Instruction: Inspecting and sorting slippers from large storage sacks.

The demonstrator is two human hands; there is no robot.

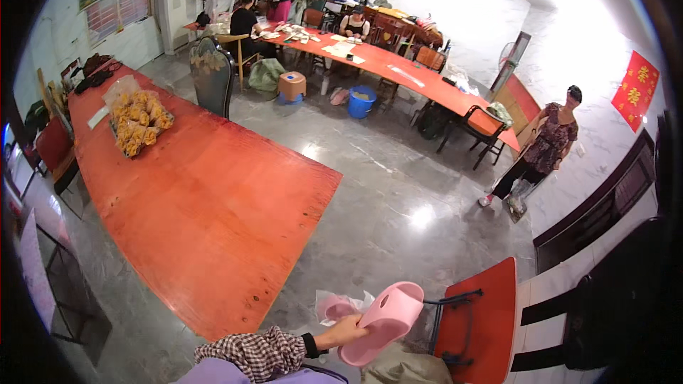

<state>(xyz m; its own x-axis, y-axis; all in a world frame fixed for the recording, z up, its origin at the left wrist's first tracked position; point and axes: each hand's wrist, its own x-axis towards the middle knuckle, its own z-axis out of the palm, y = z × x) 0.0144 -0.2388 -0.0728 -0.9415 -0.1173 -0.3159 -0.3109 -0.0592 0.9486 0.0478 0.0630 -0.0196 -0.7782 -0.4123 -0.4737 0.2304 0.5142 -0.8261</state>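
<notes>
My left hand (347,332), in a checked sleeve with a dark cuff, reaches in from the lower edge. Its fingers are closed on the side of a pink slipper (390,318), which is tilted with its strap end up and to the right. Just behind the hand, a second pink slipper (337,308) shows beside crumpled clear plastic; whether it lies inside the plastic I cannot tell. Below the held slipper bulges a khaki sack (407,369). My right hand is out of the picture.
A long red table (213,192) stands left, bearing a clear bag of orange-yellow items (139,119). A folding table (484,320) leans on its side at right. Several people work around a far red table (398,75); another person (548,142) stands right. A blue bucket (361,103) is on the floor.
</notes>
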